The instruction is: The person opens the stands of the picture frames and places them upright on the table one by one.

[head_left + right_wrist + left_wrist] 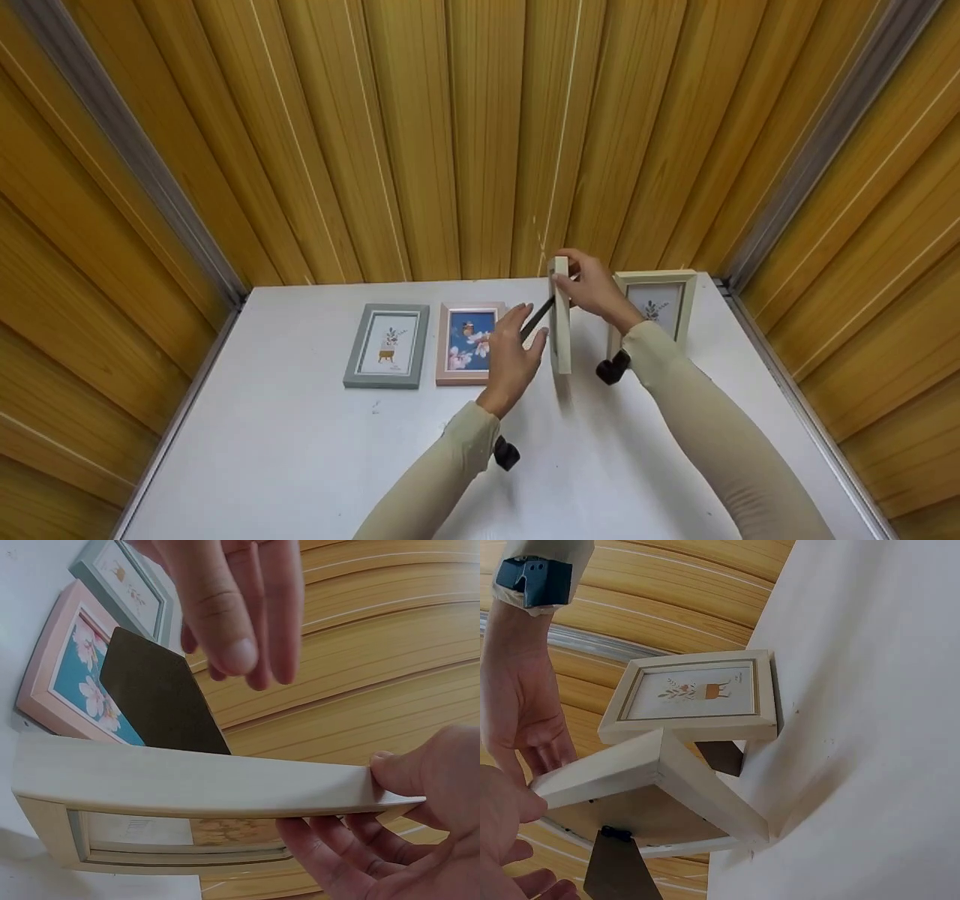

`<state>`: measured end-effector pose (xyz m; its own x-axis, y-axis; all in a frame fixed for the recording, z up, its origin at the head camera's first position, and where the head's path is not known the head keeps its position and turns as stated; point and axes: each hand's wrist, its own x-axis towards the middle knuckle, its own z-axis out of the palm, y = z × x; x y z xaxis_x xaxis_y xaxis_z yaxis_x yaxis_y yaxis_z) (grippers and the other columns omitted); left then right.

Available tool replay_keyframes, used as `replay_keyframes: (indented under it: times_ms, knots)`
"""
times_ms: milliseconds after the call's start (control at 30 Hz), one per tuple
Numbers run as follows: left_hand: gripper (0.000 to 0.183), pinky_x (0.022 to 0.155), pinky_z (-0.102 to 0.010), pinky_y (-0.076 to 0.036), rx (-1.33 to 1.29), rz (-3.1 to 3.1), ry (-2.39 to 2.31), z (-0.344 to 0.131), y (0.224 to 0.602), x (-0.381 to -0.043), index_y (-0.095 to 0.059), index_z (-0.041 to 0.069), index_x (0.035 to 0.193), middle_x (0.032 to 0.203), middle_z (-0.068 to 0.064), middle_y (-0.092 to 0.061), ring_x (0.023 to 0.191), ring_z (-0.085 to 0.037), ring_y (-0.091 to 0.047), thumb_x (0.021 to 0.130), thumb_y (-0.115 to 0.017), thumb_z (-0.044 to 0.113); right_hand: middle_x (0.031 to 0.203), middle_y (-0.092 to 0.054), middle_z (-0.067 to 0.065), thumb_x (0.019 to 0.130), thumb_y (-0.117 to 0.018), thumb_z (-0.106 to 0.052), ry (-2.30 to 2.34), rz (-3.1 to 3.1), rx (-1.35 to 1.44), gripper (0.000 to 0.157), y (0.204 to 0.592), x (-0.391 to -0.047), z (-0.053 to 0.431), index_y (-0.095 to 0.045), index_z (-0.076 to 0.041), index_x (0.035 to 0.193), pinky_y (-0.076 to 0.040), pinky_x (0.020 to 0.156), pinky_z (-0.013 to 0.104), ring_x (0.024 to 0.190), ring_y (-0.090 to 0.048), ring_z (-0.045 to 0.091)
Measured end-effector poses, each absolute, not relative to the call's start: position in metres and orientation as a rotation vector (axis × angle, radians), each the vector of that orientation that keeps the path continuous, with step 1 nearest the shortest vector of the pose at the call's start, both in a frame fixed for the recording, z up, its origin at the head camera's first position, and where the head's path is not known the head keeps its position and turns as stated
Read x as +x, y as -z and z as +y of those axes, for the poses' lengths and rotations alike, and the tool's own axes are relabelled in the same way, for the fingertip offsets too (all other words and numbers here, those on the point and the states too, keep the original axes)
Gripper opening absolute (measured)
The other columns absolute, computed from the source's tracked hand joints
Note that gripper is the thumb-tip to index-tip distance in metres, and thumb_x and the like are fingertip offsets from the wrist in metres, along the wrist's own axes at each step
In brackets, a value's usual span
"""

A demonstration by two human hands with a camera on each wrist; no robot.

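A cream picture frame [562, 341] stands edge-on above the white table, its lower edge at the tabletop. My right hand [596, 289] grips it near the top, thumb on one side and fingers on the other in the right wrist view. From the frame's brown back a dark stand [154, 690] sticks out to the left. My left hand [514, 360] is beside that stand, fingers extended and thumb apart; the right wrist view shows its fingertips off the stand. The frame's picture [232, 829] shows only at a steep slant.
A second cream frame [686, 300] stands at the right, propped on its own dark stand [721, 756]. Left of my hands are a pink frame [443, 345] with a blossom picture and a grey-green frame [360, 352]. Wood-patterned walls [480, 150] enclose the white table [300, 450].
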<state>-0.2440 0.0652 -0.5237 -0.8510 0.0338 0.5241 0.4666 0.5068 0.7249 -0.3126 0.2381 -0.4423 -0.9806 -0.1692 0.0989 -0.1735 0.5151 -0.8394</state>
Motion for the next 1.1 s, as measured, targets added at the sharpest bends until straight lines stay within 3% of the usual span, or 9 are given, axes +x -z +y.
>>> replay_keyframes:
  times_ms: [233, 367, 500, 900, 1100]
  knots:
    - [0.051, 0.092, -0.036, -0.057, -0.486, -2.332, 1.423, 0.083, 0.513, -0.242, -0.061, -0.003, 0.138, 0.134, -0.019, -0.066, 0.114, -0.03, -0.069, 0.093, -0.078, 0.014, 0.119, -0.058, 0.022, 0.103, -0.061, -0.013, -1.527, -2.758, 0.266, 0.051, 0.439, -0.313, 0.237, -0.046, -0.007, 0.151, -0.061, 0.078, 0.052, 0.104, -0.06, 0.032]
    - [0.057, 0.081, -0.036, -0.061, -0.378, -2.406, 1.615, 0.091, 0.512, -0.242, -0.059, -0.001, 0.141, 0.129, -0.021, -0.068, 0.1, -0.028, -0.073, 0.091, -0.08, 0.016, 0.122, -0.057, 0.022, 0.103, -0.062, -0.016, -1.514, -2.777, 0.255, 0.052, 0.437, -0.312, 0.236, -0.045, -0.009, 0.152, -0.061, 0.078, 0.051, 0.106, -0.06, 0.033]
    - [0.058, 0.076, -0.035, -0.061, -0.256, -2.437, 1.73, 0.097, 0.51, -0.245, -0.061, 0.003, 0.14, 0.123, -0.018, -0.07, 0.096, -0.024, -0.073, 0.087, -0.083, 0.015, 0.124, -0.057, 0.024, 0.103, -0.063, -0.017, -1.485, -2.778, 0.272, 0.053, 0.436, -0.311, 0.233, -0.045, -0.008, 0.152, -0.061, 0.078, 0.051, 0.107, -0.061, 0.035]
    - [0.045, 0.074, -0.038, -0.059, -0.086, -2.495, 1.643, 0.103, 0.513, -0.248, -0.07, 0.005, 0.124, 0.094, -0.007, -0.075, 0.085, -0.019, -0.07, 0.082, -0.085, 0.008, 0.116, -0.061, 0.024, 0.101, -0.064, -0.011, -1.407, -2.756, 0.311, 0.049, 0.444, -0.31, 0.228, -0.049, -0.006, 0.148, -0.063, 0.068, 0.041, 0.1, -0.062, 0.032]
    - [0.044, 0.077, -0.041, -0.057, -0.073, -2.506, 1.618, 0.104, 0.514, -0.248, -0.071, 0.006, 0.122, 0.09, -0.005, -0.074, 0.083, -0.017, -0.068, 0.081, -0.085, 0.007, 0.115, -0.059, 0.023, 0.101, -0.065, -0.01, -1.438, -2.748, 0.3, 0.049, 0.446, -0.309, 0.226, -0.05, -0.008, 0.147, -0.062, 0.073, 0.05, 0.1, -0.062, 0.033]
